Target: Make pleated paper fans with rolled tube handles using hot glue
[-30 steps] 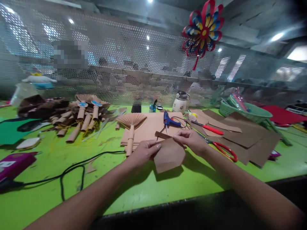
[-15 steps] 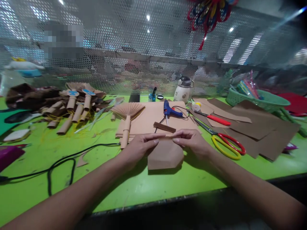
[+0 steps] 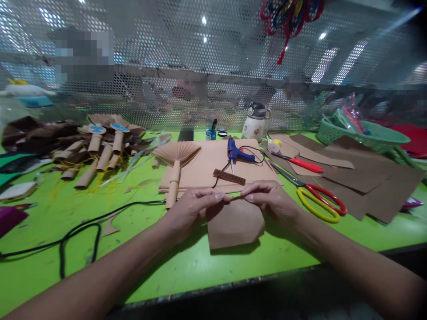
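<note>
Over the table (image 3: pixel 160 271), both hands' fingers (image 3: pixel 211 199) pinch brown paper (image 3: pixel 235 224) along its crosswise far edge.

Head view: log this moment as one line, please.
left hand: pinches brown paper sheet, far edge | right hand: pinches same edge | pleated paper strip: on paper stack | glue gun: on paper stack, beyond strip

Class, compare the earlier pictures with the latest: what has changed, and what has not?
The left hand has moved from the brown sheet's upper left corner onto its top edge, opposite the right hand. That edge, slanted before, lies nearly level. The view has tipped downward. Unmoved on the table: glue gun, pleated strip, red-and-yellow scissors.
</note>
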A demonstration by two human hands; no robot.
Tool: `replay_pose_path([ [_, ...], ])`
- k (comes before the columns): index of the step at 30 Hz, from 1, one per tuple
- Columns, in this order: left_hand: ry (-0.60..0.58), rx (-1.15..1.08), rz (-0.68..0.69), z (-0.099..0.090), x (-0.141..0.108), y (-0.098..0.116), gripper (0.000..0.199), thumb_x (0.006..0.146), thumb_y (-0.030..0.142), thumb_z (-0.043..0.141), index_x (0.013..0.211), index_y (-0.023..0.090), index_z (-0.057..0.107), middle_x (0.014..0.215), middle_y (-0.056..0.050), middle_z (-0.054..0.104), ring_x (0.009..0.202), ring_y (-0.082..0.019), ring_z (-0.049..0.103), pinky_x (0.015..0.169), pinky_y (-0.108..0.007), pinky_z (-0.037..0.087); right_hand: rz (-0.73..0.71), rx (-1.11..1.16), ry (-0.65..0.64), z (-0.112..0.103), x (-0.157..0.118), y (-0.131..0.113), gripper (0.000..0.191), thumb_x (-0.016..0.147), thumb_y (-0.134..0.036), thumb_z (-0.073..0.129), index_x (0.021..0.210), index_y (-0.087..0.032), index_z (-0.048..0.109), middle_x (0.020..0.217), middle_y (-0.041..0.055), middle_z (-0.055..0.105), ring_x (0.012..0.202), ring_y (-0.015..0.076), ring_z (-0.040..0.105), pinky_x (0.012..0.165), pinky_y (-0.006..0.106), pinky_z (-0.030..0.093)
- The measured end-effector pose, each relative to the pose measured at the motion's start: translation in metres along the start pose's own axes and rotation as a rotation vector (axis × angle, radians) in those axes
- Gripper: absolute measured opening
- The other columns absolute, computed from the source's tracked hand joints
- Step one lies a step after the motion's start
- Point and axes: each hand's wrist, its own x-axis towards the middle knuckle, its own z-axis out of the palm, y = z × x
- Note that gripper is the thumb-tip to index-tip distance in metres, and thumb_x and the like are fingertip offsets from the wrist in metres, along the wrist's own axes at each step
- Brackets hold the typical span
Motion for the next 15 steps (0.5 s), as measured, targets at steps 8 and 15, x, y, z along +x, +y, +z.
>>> replay_pose_path([
  [8, 0.019, 0.050, -0.043, 0.0028, -0.0002, -0.0045, 0.028, 0.071, 0.035, 0.082, 0.082, 0.014, 0.068, 0.073, -0.002, 0.066, 0.065, -0.012, 0.056, 0.061, -0.024, 0.036, -0.100, -0.114, -0.077, 0.0030, -0.0062, -0.0022, 0.011, 0.068, -0.015, 0.074, 0.075, -0.021, 0.080, 0.057, -0.0001, 0.061, 0.052, 0.0098, 0.044, 0.049, 0.025, 0.032],
  [15, -0.130, 0.210, -0.183, 0.0001, -0.0035, -0.0029, 0.038, 0.076, 0.047, 0.073, 0.075, 0.009, 0.070, 0.072, -0.007, 0.066, 0.062, -0.013, 0.052, 0.059, -0.026, 0.034, -0.084, -0.194, -0.091, 0.0040, -0.0091, -0.0082, 0.008, 0.069, -0.017, 0.074, 0.075, -0.018, 0.079, 0.053, -0.0005, 0.058, 0.051, 0.0101, 0.045, 0.050, 0.024, 0.032],
])
